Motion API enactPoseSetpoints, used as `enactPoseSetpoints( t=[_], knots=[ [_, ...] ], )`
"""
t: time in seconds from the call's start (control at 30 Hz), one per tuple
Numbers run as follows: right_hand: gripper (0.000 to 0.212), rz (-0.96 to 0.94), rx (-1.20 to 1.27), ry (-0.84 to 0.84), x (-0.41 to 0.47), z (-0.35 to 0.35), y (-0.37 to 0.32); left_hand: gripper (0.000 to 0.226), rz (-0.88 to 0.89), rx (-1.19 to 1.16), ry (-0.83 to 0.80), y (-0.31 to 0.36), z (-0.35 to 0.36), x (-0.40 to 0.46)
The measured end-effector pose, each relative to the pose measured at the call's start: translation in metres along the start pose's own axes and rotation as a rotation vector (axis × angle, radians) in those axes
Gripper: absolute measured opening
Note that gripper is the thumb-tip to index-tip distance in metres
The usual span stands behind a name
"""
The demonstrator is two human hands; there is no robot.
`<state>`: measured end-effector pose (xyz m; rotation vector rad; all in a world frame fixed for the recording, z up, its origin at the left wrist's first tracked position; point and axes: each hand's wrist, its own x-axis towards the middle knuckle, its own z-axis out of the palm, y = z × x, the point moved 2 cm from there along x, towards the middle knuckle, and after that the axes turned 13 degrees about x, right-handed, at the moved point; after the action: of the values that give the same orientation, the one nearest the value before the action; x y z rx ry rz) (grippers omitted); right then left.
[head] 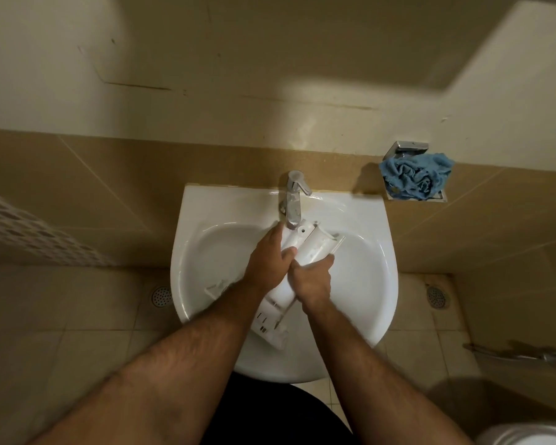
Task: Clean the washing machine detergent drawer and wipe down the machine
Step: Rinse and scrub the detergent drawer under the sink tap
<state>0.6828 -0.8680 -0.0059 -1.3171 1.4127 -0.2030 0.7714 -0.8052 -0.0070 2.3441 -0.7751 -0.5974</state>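
The white plastic detergent drawer (315, 248) lies slanted across the bowl of the white sink (366, 284), its far end under the chrome tap (292, 200). My left hand (270, 261) lies on the drawer's left side with the thumb pressing on its top. My right hand (312, 281) grips the drawer's middle, fingers curled round its right edge. The drawer's near end (270, 326) pokes out between my forearms. Another white plastic piece (219, 289) lies in the bowl to the left.
A crumpled blue cloth (416, 179) sits on a chrome wall holder right of the sink. Floor drains (161, 297) (438, 297) flank the sink. A perforated white basket (29, 232) is at left, a spray hose (527, 354) at right, and a toilet rim (527, 435) at bottom right.
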Motion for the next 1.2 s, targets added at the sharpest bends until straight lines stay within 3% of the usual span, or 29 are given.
enactPoseSetpoints(
  t=[0.33, 0.6, 0.77, 0.87, 0.93, 1.03, 1.1, 1.2],
  knots=[
    [0.101, 0.037, 0.053, 0.057, 0.010, -0.006, 0.005, 0.058, -0.147, 0.486, -0.050, -0.027, -0.002, -0.026],
    [0.095, 0.034, 0.313, 0.095, 0.023, -0.010, 0.004, 0.073, -0.051, 0.675, -0.055, -0.039, -0.005, -0.026],
    [0.091, 0.023, 0.504, 0.094, 0.032, -0.013, 0.004, 0.070, 0.052, 0.767, 0.059, -0.031, -0.014, -0.026],
    [0.091, -0.039, 0.515, 0.117, 0.032, -0.018, 0.005, 0.077, 0.008, 0.654, 0.080, -0.040, -0.015, -0.027],
    [0.091, -0.099, 0.471, 0.125, 0.029, -0.021, 0.006, 0.079, -0.042, 0.492, 0.180, -0.048, -0.019, -0.029],
    [0.092, -0.121, 0.458, 0.151, 0.025, -0.027, 0.008, 0.085, -0.348, 0.072, 0.178, -0.062, -0.023, -0.031],
    [0.096, -0.114, 0.474, 0.156, 0.022, -0.032, 0.008, 0.075, -0.537, -0.270, 0.067, -0.067, -0.019, -0.029],
    [0.104, -0.166, 0.464, 0.128, 0.013, -0.038, 0.011, 0.046, -0.622, -0.592, 0.013, -0.064, -0.011, -0.028]
  ],
)
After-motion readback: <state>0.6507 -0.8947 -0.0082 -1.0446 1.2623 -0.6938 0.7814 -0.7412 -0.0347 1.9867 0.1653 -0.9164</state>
